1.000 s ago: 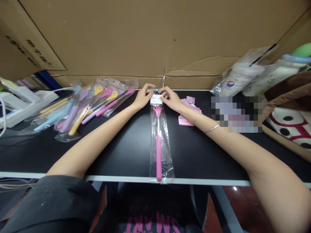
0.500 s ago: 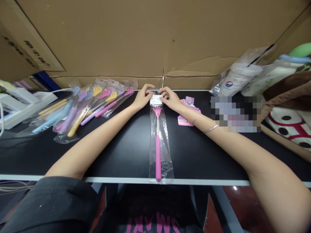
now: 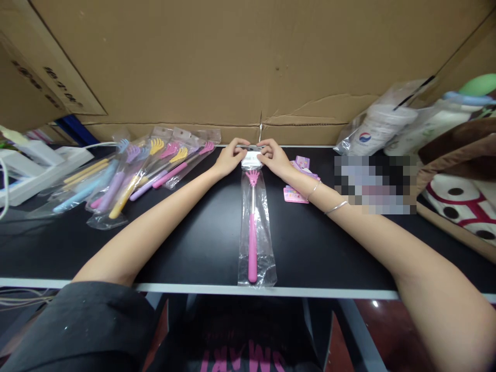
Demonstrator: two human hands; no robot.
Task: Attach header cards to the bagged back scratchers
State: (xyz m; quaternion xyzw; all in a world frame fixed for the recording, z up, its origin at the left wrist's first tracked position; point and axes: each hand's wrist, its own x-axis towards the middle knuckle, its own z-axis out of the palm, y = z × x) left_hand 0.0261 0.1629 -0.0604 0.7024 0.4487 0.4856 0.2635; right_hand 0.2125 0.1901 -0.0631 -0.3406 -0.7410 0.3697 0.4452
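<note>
A pink back scratcher [image 3: 252, 248] with a hand-shaped head lies straight in front of me, sealed in a clear plastic bag [image 3: 266, 261]. Its handle points toward me. Across the top of the bag sits a white label [image 3: 251, 158]. My left hand [image 3: 231, 156] pinches the bag's upper left corner beside the label. On the other side my right hand [image 3: 272, 157], with bracelets on its wrist, pinches the upper right corner. The fingertips of both hands come near each other along the bag's top edge.
Several bagged back scratchers [image 3: 116, 181] lie to the left, near a white power strip [image 3: 50, 173]. Small pink cards [image 3: 296, 195] rest beside my right forearm. A bagged cup [image 3: 382, 129] and a brown bag [image 3: 453, 150] stand at right. Cardboard [image 3: 232, 67] walls the back.
The bagged pink back scratcher has shifted slightly away from me, its lower end drawing back from the table's front edge. Both hands keep their pinch at the top corners.
</note>
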